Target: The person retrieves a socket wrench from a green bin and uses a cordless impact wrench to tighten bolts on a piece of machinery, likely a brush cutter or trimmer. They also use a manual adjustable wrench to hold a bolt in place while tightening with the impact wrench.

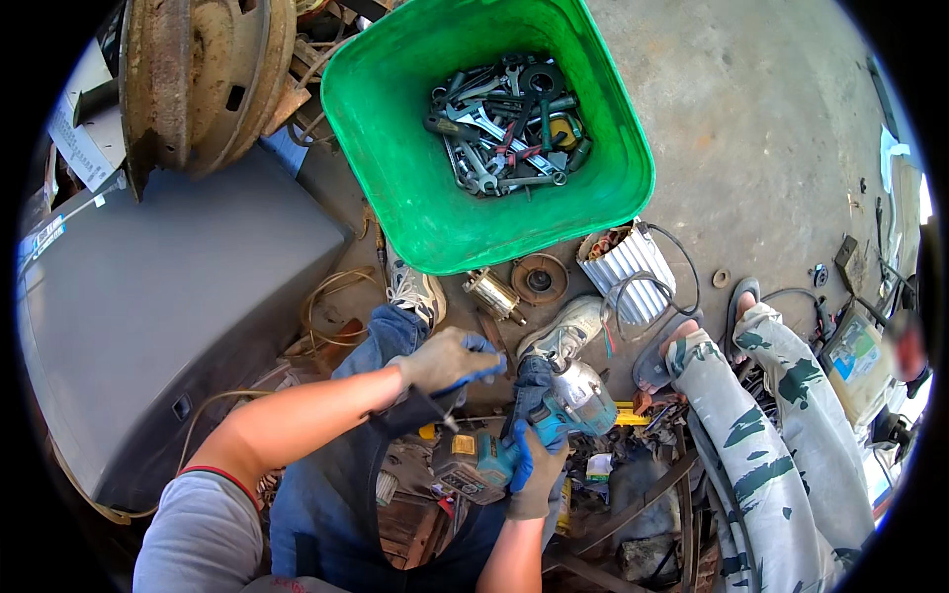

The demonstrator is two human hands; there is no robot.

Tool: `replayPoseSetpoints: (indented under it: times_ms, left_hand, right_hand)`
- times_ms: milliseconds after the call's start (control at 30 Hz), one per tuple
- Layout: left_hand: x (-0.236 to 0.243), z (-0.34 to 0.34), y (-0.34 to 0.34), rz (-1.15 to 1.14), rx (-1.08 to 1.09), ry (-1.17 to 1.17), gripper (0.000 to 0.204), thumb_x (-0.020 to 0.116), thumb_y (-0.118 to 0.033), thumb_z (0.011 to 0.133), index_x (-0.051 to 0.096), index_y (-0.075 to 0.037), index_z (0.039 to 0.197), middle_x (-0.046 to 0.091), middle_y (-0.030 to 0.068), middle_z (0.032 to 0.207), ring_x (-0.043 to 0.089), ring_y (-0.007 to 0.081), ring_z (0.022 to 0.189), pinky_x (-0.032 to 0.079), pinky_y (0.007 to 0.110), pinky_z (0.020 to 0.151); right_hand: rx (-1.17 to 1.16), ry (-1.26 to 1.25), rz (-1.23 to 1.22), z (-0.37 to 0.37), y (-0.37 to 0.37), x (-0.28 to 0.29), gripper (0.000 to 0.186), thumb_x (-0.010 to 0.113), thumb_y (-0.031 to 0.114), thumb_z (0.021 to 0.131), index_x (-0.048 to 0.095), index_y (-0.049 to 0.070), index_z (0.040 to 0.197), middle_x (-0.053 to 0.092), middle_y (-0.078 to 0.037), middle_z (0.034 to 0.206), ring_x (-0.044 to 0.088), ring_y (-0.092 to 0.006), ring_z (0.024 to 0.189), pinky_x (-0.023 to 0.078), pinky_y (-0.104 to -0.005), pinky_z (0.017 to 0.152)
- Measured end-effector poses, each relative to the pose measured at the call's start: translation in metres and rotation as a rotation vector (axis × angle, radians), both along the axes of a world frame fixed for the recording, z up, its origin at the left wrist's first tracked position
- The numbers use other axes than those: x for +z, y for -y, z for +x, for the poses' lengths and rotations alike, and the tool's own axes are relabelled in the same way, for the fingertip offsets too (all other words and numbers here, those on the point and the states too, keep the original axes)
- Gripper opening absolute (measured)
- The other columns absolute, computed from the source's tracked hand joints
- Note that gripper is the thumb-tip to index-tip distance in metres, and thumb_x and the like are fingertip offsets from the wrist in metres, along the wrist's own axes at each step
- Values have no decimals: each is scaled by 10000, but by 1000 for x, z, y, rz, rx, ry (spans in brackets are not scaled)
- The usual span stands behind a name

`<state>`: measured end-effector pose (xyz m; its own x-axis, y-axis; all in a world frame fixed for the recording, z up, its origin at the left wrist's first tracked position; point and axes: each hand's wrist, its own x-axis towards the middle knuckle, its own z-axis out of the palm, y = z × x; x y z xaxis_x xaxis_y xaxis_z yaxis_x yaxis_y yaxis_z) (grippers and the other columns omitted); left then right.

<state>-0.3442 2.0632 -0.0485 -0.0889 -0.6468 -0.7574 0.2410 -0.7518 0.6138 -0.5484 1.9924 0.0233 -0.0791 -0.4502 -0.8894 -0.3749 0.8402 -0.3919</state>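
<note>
My left hand [450,364], in a grey-and-blue glove, has its fingers curled together over my left leg; what they hold, if anything, I cannot make out. A dark thin item hangs beside that wrist. My right hand [537,465], gloved alike, grips the handle of a teal cordless impact wrench [583,405] with a silver nose and a battery at its base. Beyond my feet lie a metal cylinder with a shaft [491,295], a round rusty part [539,280] and a ribbed aluminium motor housing [623,282] with a cable.
A green bin [623,178] of wrenches and tools stands ahead. A grey panelled box [158,296] and a rusty wheel rim [188,69] fill the left. At right sit another person's legs [751,455] in camouflage trousers and sandals. Scrap and wires lie around my legs.
</note>
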Motion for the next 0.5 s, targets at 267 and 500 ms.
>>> replayPoseSetpoints:
  times_ms: [267,500]
  left_hand:
    - [54,137,150,-29,-247,847,369,603,-305,874,657,-25,1106,672,187,1104,621,333,1083,463,410,962]
    - [-131,134,226,-67,-800,1071,349,545,-254,874,636,-82,1164,644,169,1183,632,315,1073,511,423,884]
  right_hand:
    - [-272,3,84,5,23,7,397,759,7,767,551,-37,1103,646,-87,818,616,-156,659,495,-281,617]
    - [-260,-2,86,-14,25,4,587,771,-24,725,484,-91,1232,645,-120,995,638,-196,833,526,-323,780]
